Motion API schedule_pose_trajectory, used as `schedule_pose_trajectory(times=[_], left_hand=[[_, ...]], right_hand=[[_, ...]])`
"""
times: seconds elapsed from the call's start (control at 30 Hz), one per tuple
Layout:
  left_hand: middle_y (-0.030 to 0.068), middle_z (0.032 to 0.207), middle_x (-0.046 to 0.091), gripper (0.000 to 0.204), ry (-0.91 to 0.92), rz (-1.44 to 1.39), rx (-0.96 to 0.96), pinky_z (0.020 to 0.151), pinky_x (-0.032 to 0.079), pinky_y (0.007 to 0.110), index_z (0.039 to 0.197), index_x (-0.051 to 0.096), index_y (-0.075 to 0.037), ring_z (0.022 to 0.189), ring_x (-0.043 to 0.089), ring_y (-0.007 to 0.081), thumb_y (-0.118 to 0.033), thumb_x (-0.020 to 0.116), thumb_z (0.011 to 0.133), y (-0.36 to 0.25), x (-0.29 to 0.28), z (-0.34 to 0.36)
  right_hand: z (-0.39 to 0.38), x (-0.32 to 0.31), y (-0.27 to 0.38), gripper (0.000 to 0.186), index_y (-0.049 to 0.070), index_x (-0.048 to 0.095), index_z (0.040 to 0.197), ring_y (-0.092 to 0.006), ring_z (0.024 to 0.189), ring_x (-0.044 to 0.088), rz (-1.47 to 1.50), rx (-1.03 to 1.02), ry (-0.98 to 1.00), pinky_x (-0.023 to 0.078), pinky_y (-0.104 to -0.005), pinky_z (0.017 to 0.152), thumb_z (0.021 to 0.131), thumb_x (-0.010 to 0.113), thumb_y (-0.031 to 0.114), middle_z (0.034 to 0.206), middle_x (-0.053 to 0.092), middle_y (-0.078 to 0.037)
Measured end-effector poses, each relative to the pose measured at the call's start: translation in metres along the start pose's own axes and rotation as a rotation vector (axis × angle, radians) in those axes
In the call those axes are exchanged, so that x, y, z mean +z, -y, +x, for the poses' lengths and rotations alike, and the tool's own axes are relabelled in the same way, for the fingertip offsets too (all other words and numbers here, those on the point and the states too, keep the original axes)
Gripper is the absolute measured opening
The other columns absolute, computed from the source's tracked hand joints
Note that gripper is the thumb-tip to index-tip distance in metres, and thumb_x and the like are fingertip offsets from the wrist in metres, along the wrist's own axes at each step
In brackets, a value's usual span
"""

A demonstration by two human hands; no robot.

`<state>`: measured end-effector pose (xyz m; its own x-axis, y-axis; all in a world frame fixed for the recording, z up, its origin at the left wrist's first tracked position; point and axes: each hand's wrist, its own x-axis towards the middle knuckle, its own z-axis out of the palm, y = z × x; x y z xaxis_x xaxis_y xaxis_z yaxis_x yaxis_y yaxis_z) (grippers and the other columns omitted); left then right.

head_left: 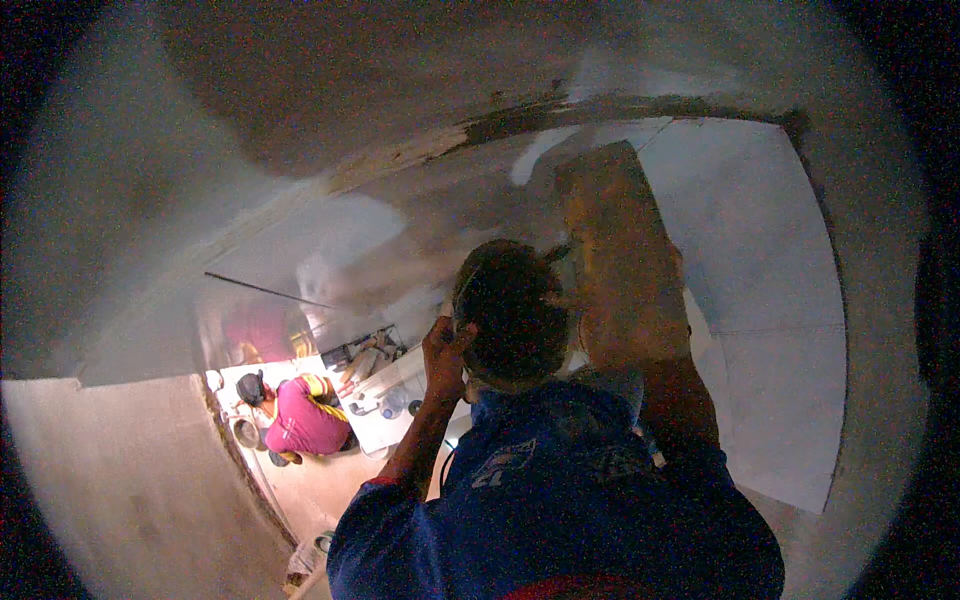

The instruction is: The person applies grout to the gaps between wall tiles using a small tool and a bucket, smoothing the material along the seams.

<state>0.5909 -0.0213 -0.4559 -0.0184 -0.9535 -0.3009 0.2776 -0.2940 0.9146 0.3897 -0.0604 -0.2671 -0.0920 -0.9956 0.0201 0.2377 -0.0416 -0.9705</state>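
Note:
My left hand (pixel 447 352) is raised in front of my blue shirt, its fingers closed against the near left side of a dark round object (pixel 512 315). The picture is too dim and grainy to tell that object's kind. To its right, my right forearm (pixel 684 400) reaches up to the lower end of a long brown board-like piece (pixel 622 235). Most of my right hand is hidden in shadow there, and its fingers cannot be made out. The brown piece stretches away from me, beside a pale panel.
A large pale panel (pixel 755 300) stands at the right. At the lower left, another person in a pink shirt and dark cap (pixel 310 418) crouches near a bucket (pixel 244 432) and a white surface (pixel 378 428) with several tools. Patchy plastered walls (pixel 100 480) curve around.

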Motion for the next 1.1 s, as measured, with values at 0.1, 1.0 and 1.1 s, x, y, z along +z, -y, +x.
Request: schedule_pose_trajectory(times=[0.1, 1.0, 1.1], left_hand=[[0.0018, 0.076, 0.055, 0.014, 0.013, 0.121, 0.030, 0.063, 0.038, 0.027, 0.081, 0.054, -0.003, 0.070, 0.047, 0.0116, -0.011, 0.064, 0.076, -0.016, 0.007, 0.004], [-0.0028, 0.066, 0.043, 0.019, 0.042, 0.045, -0.066, 0.057, 0.032, 0.025, 0.072, 0.047, -0.008, 0.063, 0.038, 0.0093, -0.016, 0.064, 0.074, -0.107, 0.066, 0.012], [-0.0030, 0.064, 0.041, 0.021, 0.058, 0.154, -0.029, 0.056, 0.031, 0.025, 0.070, 0.046, -0.009, 0.061, 0.036, 0.0092, -0.015, 0.065, 0.074, -0.110, 0.067, 0.012]], right_hand=[[0.003, -0.025, 0.009, 0.030, 0.001, 0.054, 0.108, -0.0165, 0.085, 0.057, 0.043, -0.036, -0.067, 0.048, -0.0293, 0.076, 0.085, 0.045, 0.018, 0.099, 0.059, -0.007], [0.148, -0.162, 0.170, 0.037, -0.001, 0.053, 0.113, -0.0190, 0.093, 0.056, -0.647, -0.094, -0.349, 0.045, -0.0307, 0.082, 0.087, 0.044, 0.024, 0.107, 0.058, -0.008], [0.130, -0.093, 0.181, 0.036, 0.000, 0.056, 0.111, -0.0177, 0.094, 0.055, -0.749, -0.077, -0.246, 0.043, -0.0298, 0.084, 0.086, 0.042, 0.023, 0.107, 0.059, -0.007]])
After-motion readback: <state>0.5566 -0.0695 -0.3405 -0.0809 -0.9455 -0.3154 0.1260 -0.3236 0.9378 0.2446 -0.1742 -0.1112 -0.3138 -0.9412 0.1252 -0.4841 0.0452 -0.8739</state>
